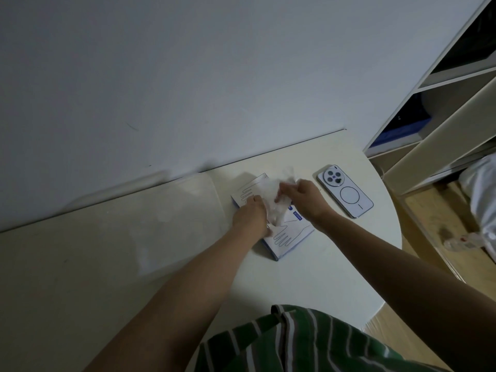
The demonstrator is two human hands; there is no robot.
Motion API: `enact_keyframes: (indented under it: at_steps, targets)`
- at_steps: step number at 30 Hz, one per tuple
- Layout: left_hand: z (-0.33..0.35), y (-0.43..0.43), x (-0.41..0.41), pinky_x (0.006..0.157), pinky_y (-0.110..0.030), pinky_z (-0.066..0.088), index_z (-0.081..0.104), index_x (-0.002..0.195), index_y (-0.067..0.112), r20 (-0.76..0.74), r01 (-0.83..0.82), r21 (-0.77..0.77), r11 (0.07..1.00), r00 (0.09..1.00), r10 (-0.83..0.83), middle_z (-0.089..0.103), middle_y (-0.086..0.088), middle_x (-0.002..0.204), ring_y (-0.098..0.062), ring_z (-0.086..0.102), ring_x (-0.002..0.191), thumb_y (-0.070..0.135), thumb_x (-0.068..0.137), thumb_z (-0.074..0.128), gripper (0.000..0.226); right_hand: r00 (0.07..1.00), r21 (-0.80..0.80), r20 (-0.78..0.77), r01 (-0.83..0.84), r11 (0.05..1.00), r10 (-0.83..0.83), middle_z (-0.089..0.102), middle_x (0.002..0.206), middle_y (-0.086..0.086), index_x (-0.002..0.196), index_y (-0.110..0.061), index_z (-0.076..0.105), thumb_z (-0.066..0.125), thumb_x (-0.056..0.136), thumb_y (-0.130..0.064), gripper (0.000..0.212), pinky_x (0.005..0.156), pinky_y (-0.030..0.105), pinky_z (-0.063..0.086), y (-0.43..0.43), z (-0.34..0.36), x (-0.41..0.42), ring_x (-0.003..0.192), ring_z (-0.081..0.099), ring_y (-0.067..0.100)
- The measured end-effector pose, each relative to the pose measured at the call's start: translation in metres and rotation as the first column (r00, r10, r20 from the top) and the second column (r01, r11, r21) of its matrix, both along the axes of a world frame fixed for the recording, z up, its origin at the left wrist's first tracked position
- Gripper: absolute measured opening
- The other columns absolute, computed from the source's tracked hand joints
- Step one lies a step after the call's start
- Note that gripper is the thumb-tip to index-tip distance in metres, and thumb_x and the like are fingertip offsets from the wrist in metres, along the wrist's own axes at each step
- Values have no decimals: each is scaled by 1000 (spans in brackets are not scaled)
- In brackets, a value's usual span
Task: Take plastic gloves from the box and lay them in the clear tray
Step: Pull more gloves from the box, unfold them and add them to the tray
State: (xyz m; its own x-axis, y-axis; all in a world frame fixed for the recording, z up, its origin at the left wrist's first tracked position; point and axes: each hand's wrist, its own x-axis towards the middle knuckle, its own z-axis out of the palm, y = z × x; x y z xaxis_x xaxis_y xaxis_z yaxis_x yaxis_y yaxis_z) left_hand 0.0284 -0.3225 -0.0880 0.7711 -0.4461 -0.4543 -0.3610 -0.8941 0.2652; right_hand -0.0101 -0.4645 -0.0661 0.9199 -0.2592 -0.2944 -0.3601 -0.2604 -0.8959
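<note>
A flat white and blue glove box [288, 238] printed with hand outlines lies on the white table [308, 280]. My left hand [251, 214] rests on the box beside its opening. My right hand [303, 197] pinches a crumpled clear plastic glove [273, 194] that rises out of the box. A large clear tray [134, 218] sits on the table to the left of the box, against the wall; nothing shows inside it.
A phone [345, 194] lies face down on the table right of the box. White shelves [442, 103] stand at the right. The table's rounded edge drops to a wooden floor [434, 229] with some clutter.
</note>
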Motion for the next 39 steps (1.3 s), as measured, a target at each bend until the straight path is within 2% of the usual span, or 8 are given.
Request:
enact_keyframes:
  at_steps: [11,13,17,19,23,27,32,39]
  targets:
    - [12,5,10,90,-31,42,41,136,0,-150,-124,-129,984,983,105,49,-16,136,-30,53,119,40,91,60,63,984,419,172,-24,907,-53,61,75,12,92,-3,62,49,101,-21,24,39,21,41,-2,40,-1,50,55,16]
    - [27,10,16,86,-35,46,54,125,0,-281,-363,-377,852,922,268,59,-19,121,-30,61,100,24,99,41,37,991,400,137,-46,916,-10,65,77,10,95,-3,64,51,100,-17,19,43,23,46,0,39,-4,56,60,16]
    - [56,18,23,70,-37,54,61,108,-3,-796,-844,-475,248,532,288,67,-18,86,-26,64,68,50,94,31,62,993,355,112,-71,932,33,66,84,14,106,2,63,52,97,-9,17,60,29,56,13,40,-6,68,65,18]
    - [67,30,25,76,-37,57,67,106,3,-842,-869,-456,194,491,222,72,-15,93,-28,70,80,68,84,42,73,989,280,120,-121,952,91,68,83,14,106,0,62,54,95,-5,15,60,27,56,23,43,-2,65,64,16]
    - [69,63,28,57,-22,53,67,77,9,-644,-719,-666,198,688,335,65,-7,70,-19,61,59,15,84,69,10,965,182,118,-255,950,236,69,83,15,108,-1,60,57,95,-9,16,58,30,53,45,46,10,65,62,23]
    - [66,113,36,56,-27,52,68,82,9,-630,-718,-696,10,617,471,65,-2,58,-14,59,51,16,88,66,9,959,161,108,-278,947,263,68,86,16,107,-5,63,59,94,-11,14,56,30,53,71,46,26,65,61,24]
    - [68,156,36,60,-26,52,66,83,12,-677,-763,-601,240,645,354,65,-5,71,-15,60,60,36,83,72,24,893,82,-9,-448,890,451,66,83,14,103,-6,66,63,91,-11,13,51,28,48,108,43,48,60,57,20]
    - [43,205,35,41,-19,35,53,86,10,-319,-651,-679,340,679,661,54,-4,61,-7,44,33,21,90,64,17,899,-38,-90,-432,901,428,66,71,10,94,1,65,64,92,-13,14,47,27,47,151,40,76,52,57,20]
